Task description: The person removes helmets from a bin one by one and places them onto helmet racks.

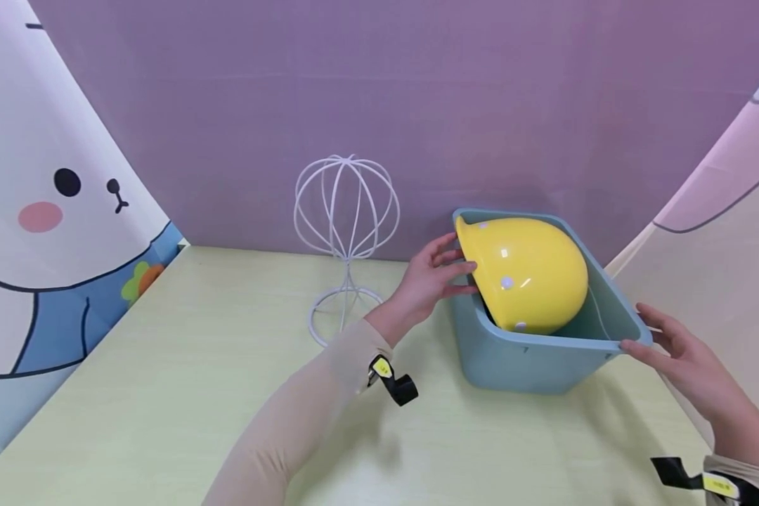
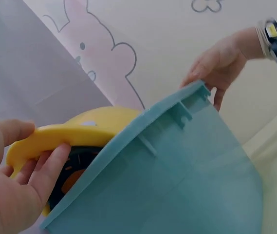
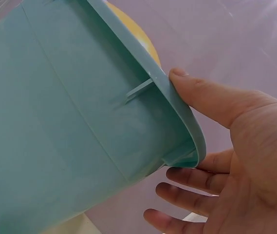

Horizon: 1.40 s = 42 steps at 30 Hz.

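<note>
A yellow helmet (image 1: 534,270) with pale spots lies on its side in a blue-green plastic bin (image 1: 512,365), its brim toward the left. My left hand (image 1: 426,281) grips the brim, thumb on the outer side and fingers reaching inside, as the left wrist view shows. Dark lining (image 2: 80,158) is visible within the helmet. At the bin's front right corner, my right hand (image 1: 686,358) holds the rim, with the thumb on the rim and the fingers around the corner. The bin's bottom is mostly hidden by the helmet.
A white wire stand (image 1: 348,270) with a round cage top stands left of the bin on the pale table (image 1: 183,393). Behind is a purple backdrop (image 1: 379,77); cartoon-printed cloths (image 1: 101,246) flank the table.
</note>
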### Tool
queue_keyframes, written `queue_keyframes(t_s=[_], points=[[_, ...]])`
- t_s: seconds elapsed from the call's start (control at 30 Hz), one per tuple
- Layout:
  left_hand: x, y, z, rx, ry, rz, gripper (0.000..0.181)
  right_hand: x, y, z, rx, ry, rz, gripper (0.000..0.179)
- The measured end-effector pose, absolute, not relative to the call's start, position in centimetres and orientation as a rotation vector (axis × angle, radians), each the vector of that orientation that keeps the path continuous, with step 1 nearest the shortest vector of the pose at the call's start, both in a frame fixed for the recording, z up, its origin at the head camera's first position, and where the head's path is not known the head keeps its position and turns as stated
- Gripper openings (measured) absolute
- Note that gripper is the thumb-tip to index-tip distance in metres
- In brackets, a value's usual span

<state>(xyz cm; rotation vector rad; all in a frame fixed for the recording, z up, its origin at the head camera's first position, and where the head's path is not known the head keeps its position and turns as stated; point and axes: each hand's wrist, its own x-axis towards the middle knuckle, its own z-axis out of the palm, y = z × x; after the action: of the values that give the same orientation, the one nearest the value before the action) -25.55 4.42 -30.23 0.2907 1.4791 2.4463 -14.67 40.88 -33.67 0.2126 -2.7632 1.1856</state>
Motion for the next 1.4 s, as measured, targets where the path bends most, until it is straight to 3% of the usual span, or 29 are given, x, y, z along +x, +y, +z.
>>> queue_keyframes(t_s=[0.83, 1.17, 1.4], points=[[-25.4, 5.9, -28.6, -0.004, 1.643, 2.507, 0.068, -14.9, 40.6, -33.8, 0.269, -2.754, 1.249, 0.069], [-25.5, 5.4, -28.1, 0.093, 1.732, 2.379, 0.062, -14.9, 40.6, -33.7, 0.279, -2.751, 1.230, 0.070], [-25.0, 5.9, -27.6, 0.187, 1.752, 2.331, 0.073, -15.0, 41.3, -33.9, 0.303, -2.723, 1.282, 0.071]])
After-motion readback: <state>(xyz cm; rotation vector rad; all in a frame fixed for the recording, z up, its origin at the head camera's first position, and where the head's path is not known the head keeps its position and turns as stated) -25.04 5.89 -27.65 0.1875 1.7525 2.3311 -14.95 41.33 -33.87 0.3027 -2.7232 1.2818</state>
